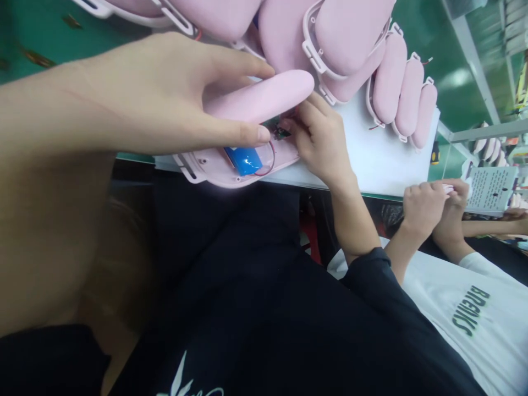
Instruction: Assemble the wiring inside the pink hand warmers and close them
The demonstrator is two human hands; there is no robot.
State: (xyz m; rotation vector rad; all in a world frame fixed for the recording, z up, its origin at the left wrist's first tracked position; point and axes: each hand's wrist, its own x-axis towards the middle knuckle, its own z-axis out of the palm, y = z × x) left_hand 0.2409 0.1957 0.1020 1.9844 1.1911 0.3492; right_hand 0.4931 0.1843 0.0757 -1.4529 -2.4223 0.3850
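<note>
My left hand (177,93) grips a rounded pink cover (264,99), thumb on its near side and fingers over the top, tilted above a pink shell (218,173) at the table's near edge. Inside the shell lie a blue battery (246,160) with a thin red wire and a small dark circuit board (281,131). My right hand (322,137) is at the shell's right end, its fingers pinched together by the board and wires; what exactly they hold is hidden.
Several pink cases (350,33) are heaped behind my hands, with more (390,82) in a row to the right on a white sheet (367,159). A co-worker's hands (429,206) are at the right, past the table edge.
</note>
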